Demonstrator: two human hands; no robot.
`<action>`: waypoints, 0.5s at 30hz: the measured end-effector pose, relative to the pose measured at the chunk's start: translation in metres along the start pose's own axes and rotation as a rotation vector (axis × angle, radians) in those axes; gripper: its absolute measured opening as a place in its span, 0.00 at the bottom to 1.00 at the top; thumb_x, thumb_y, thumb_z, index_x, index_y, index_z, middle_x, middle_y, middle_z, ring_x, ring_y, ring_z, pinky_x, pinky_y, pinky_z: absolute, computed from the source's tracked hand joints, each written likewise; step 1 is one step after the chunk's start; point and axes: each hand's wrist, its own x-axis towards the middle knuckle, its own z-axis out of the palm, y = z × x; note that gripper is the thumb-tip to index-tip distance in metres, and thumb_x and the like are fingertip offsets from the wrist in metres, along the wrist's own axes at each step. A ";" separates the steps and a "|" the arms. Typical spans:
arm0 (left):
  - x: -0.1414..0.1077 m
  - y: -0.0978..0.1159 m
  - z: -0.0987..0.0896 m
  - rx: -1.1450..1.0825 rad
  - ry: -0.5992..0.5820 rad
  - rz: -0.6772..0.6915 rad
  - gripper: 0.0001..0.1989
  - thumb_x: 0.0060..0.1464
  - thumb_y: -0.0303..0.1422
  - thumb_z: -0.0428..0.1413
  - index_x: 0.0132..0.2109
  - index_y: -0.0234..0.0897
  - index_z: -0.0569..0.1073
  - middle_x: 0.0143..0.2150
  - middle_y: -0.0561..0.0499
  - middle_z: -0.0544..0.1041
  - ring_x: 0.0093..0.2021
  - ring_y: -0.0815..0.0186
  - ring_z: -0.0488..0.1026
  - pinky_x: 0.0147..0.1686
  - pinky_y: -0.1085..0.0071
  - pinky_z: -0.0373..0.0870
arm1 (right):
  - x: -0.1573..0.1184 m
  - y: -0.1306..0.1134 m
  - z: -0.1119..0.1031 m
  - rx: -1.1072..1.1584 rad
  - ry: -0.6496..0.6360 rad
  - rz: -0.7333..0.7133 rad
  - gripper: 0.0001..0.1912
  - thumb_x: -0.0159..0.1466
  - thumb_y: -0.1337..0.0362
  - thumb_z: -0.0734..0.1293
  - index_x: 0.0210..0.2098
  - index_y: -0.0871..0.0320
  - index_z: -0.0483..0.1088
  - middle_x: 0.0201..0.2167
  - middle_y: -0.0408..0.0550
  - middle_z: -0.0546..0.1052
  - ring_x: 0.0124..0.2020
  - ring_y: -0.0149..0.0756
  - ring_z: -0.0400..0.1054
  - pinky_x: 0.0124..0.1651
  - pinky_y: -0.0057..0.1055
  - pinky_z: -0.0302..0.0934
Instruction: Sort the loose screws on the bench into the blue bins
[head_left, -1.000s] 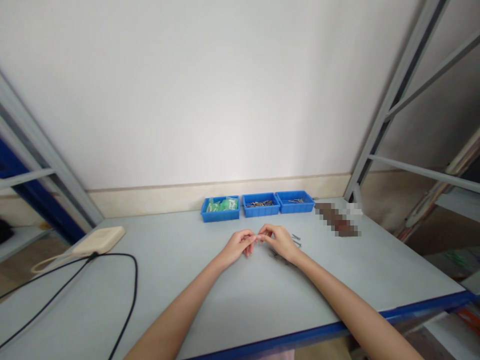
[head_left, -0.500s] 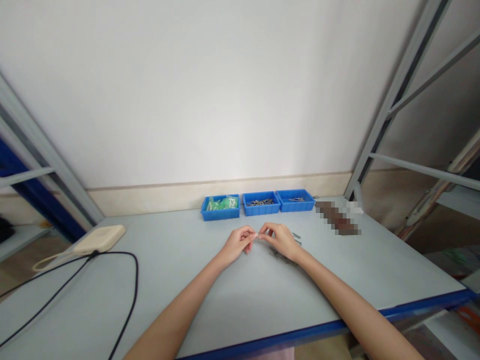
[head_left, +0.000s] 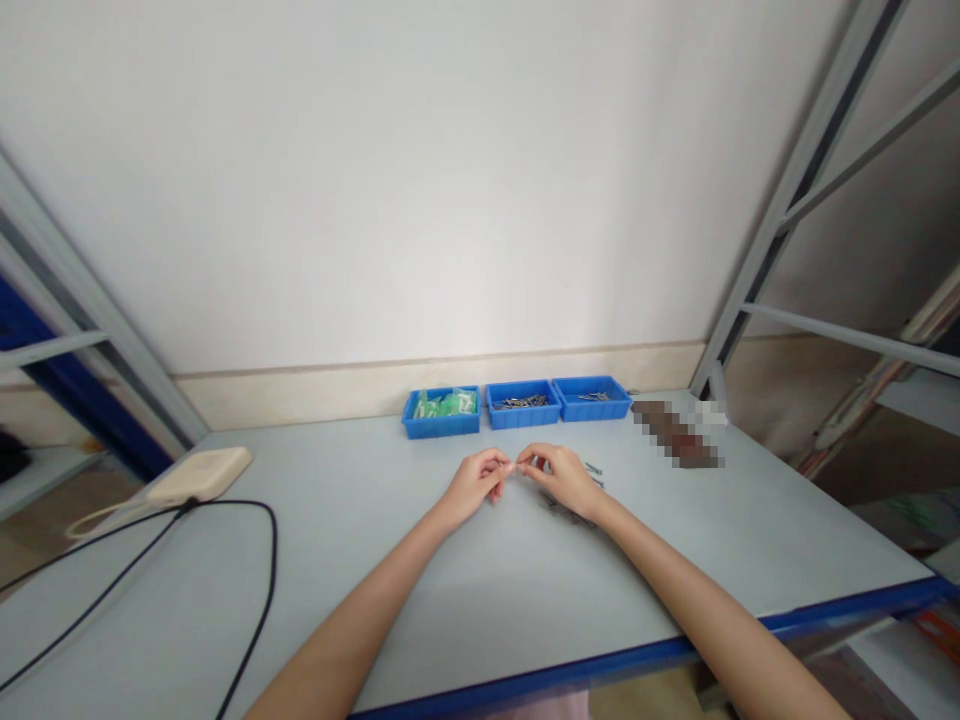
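Thumb and fingers of my left hand [head_left: 480, 478] are pinched together near the middle of the table. My right hand [head_left: 556, 474] is pinched as well, its fingertips almost touching those of the left. Whatever is between the fingertips is too small to make out. Thin metal pieces [head_left: 568, 514] lie on the table under and beside my right wrist, and a few more [head_left: 594, 468] show just right of that hand.
Behind the hands stand three blue bins: one with green and white packets [head_left: 441, 428], two with metal pieces [head_left: 523, 412] [head_left: 592, 408]. A pixelated brown item [head_left: 679, 436] lies right. A cream box [head_left: 202, 474] and black cable [head_left: 273, 550] lie left.
My hands have barely moved; a slight gap now shows between the two pairs of fingertips. The bins and the metal pieces on the table are unchanged.
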 end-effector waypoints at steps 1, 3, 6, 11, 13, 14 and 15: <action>0.000 0.000 0.000 0.002 0.002 0.001 0.15 0.49 0.43 0.54 0.30 0.33 0.67 0.15 0.58 0.65 0.16 0.74 0.62 0.19 0.77 0.59 | 0.000 0.000 0.000 -0.002 0.001 0.001 0.10 0.62 0.60 0.61 0.35 0.57 0.71 0.32 0.45 0.76 0.32 0.33 0.67 0.36 0.27 0.55; 0.000 0.000 0.000 0.011 0.006 0.003 0.15 0.49 0.44 0.53 0.29 0.34 0.66 0.15 0.58 0.65 0.16 0.74 0.62 0.19 0.77 0.59 | -0.001 -0.001 -0.001 -0.006 -0.004 0.005 0.11 0.62 0.59 0.60 0.35 0.57 0.72 0.30 0.45 0.76 0.31 0.33 0.67 0.36 0.27 0.54; 0.000 0.001 0.000 0.033 0.007 0.006 0.18 0.50 0.45 0.51 0.25 0.34 0.65 0.14 0.57 0.64 0.16 0.74 0.61 0.19 0.77 0.60 | -0.001 -0.002 -0.001 -0.028 -0.034 0.008 0.14 0.64 0.59 0.58 0.30 0.58 0.72 0.26 0.44 0.74 0.28 0.32 0.66 0.34 0.26 0.53; 0.000 0.002 0.000 0.032 0.006 0.005 0.17 0.50 0.45 0.52 0.27 0.34 0.66 0.15 0.57 0.65 0.16 0.73 0.62 0.20 0.77 0.60 | 0.000 0.000 0.001 -0.020 -0.034 0.005 0.13 0.64 0.59 0.58 0.32 0.57 0.71 0.27 0.44 0.75 0.29 0.32 0.66 0.34 0.26 0.54; 0.000 0.001 0.000 0.022 0.008 0.006 0.16 0.49 0.44 0.53 0.30 0.34 0.67 0.15 0.58 0.65 0.16 0.73 0.62 0.19 0.77 0.60 | 0.000 0.001 0.001 -0.002 -0.008 0.005 0.10 0.62 0.60 0.60 0.36 0.57 0.71 0.29 0.44 0.75 0.30 0.33 0.66 0.35 0.27 0.54; 0.000 0.001 0.000 0.020 0.008 0.007 0.16 0.49 0.44 0.53 0.31 0.34 0.67 0.15 0.58 0.65 0.16 0.73 0.62 0.19 0.77 0.60 | 0.000 0.002 0.001 0.004 0.002 0.003 0.10 0.62 0.60 0.60 0.37 0.56 0.71 0.30 0.44 0.75 0.31 0.33 0.67 0.36 0.27 0.55; 0.000 0.002 0.000 0.020 0.008 0.007 0.16 0.48 0.44 0.54 0.31 0.34 0.67 0.15 0.58 0.65 0.16 0.73 0.62 0.19 0.77 0.60 | 0.000 0.002 0.001 0.004 0.008 0.003 0.10 0.62 0.60 0.61 0.37 0.56 0.71 0.31 0.44 0.75 0.31 0.33 0.66 0.36 0.27 0.55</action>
